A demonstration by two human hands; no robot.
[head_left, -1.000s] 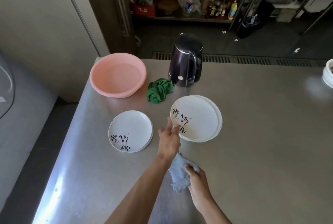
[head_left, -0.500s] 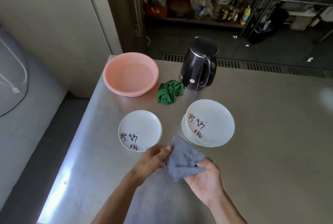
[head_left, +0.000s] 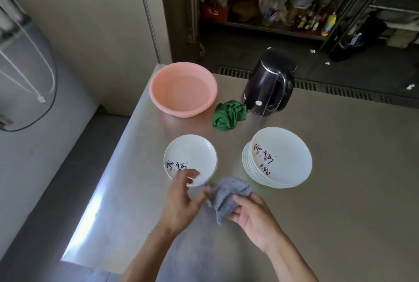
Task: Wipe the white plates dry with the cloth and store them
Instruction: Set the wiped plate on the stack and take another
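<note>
A single white plate (head_left: 192, 154) with black brush lettering lies on the steel table (head_left: 340, 191), left of centre. To its right stands a stack of several matching white plates (head_left: 285, 154). My left hand (head_left: 181, 198) reaches over the single plate's near rim, fingers loosely spread above the lettering. Whether they touch the plate is blurred. My right hand (head_left: 256, 218) grips a crumpled grey cloth (head_left: 226, 195) just in front of the two plate groups, between the hands.
A pink plastic basin (head_left: 181, 89) sits at the table's far left corner. A crumpled green cloth (head_left: 229, 114) and a dark electric kettle (head_left: 269, 84) stand behind the plates. The table's left edge drops to the floor. Shelves with bottles are beyond.
My left hand let go of the grey cloth and moved forward over the single plate's near rim. My right hand keeps the cloth, now bunched.
</note>
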